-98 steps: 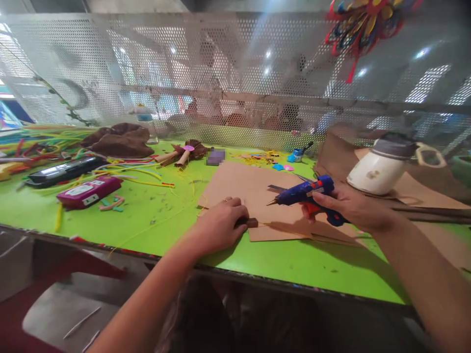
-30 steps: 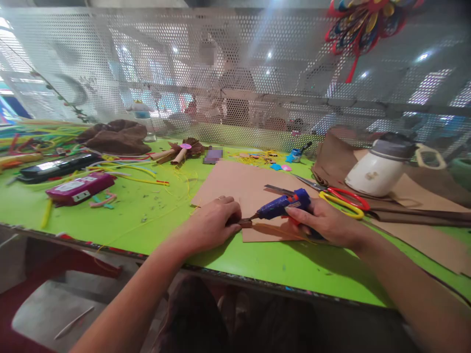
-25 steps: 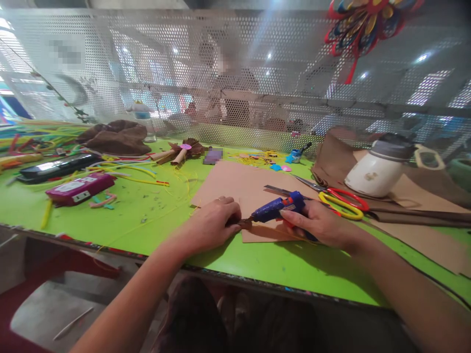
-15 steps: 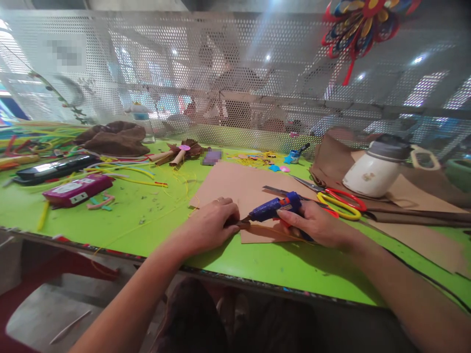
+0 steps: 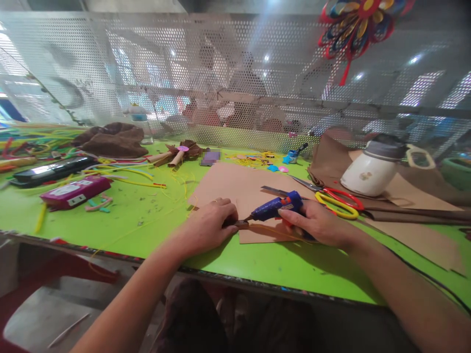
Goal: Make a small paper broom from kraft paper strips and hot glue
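Observation:
My right hand (image 5: 320, 220) is wrapped round a blue hot glue gun (image 5: 274, 207) with an orange-red trigger. Its nozzle points left and meets, or nearly meets, a small dark brown strip (image 5: 242, 224). With its fingers closed, my left hand (image 5: 211, 223) pinches the strip's left end, most of which is hidden by the fingers. Under the gun lies a tan paper sheet (image 5: 224, 181). A thin yellow strand (image 5: 272, 228) runs right from the brown strip. Just behind the gun are a craft knife (image 5: 274, 190) and scissors (image 5: 340, 203) with red and yellow handles.
On the green table (image 5: 154, 223), a purple power strip (image 5: 75, 191) and a black case (image 5: 55, 169) lie left. A brown paper bundle (image 5: 180, 154) sits at the back. A white mug (image 5: 371, 169) stands right on brown sheets. A black cord (image 5: 415, 272) trails past my right forearm.
The view has shifted slightly. Both hands, the glue gun and the brown strip keep nearly the same places, with the nozzle still at the strip.

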Motion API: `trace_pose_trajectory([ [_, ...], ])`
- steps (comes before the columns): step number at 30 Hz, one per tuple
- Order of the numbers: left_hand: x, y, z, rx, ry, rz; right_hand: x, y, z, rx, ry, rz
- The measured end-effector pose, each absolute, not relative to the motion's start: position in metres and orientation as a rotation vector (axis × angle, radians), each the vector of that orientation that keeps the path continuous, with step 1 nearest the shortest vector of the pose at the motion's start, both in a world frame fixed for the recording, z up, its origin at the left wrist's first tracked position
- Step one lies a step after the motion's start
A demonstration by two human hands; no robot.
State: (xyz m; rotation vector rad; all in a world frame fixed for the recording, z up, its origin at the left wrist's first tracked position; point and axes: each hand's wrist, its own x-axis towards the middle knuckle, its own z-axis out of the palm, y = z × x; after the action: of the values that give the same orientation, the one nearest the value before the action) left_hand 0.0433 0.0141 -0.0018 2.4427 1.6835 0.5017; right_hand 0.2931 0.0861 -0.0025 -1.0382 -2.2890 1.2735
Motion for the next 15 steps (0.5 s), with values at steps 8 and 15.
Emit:
trace_pose_trajectory([
  [8, 0.0419, 0.0154, -0.0050, 2.453, 1.681, 0.527, 0.2880, 0.0852, -0.0061, -0.967, -2.309, 1.196],
  [15, 0.0426, 0.0153, -0.0043, 2.440, 1.690, 0.510, 0.2905, 0.0861, -0.0053, -1.041, -2.326, 1.152],
])
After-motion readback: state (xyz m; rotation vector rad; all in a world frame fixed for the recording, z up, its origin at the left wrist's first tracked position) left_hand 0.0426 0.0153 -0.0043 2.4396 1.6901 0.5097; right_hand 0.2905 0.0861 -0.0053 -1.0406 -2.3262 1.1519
